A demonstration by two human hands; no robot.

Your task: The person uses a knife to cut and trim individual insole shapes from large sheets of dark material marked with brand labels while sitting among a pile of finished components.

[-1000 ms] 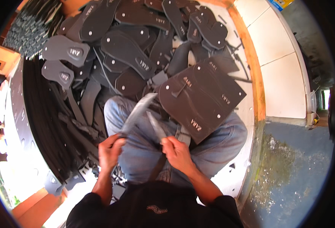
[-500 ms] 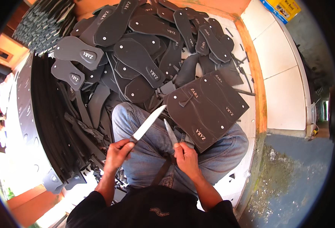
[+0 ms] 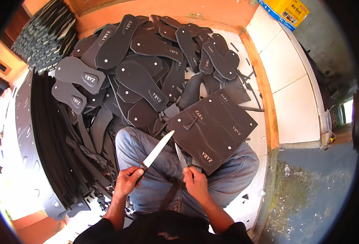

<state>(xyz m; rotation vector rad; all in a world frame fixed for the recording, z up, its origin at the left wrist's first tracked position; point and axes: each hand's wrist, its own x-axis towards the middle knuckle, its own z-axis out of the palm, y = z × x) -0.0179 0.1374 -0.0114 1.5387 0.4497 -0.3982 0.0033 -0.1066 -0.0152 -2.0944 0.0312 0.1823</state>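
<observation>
My left hand (image 3: 125, 181) is closed round the dark handle of a knife with a wide, bright blade (image 3: 158, 150), its tip pointing up and to the right. In my right hand (image 3: 196, 185) is a second knife with a narrower, duller grey blade (image 3: 180, 156), tip upward. The two blades stand close together but apart, above my jeans. Just beyond them, a dark brown sheet (image 3: 224, 134) with printed sole outlines and white dots rests across my right leg. A small dark strip (image 3: 192, 123) lies on the sheet.
A heap of dark cut-out shoe soles (image 3: 136, 77) spreads ahead of me. Stacked dark sheets (image 3: 51, 134) stand on the left, with piled soles (image 3: 45, 34) behind. Thin offcuts litter the white tiles. At the right are a wooden edge (image 3: 265, 89) and a yellow-blue package (image 3: 287, 12).
The whole view has shifted, so everything sits lower in the picture. Both hands keep their grip on the knives, with little movement relative to the sheet.
</observation>
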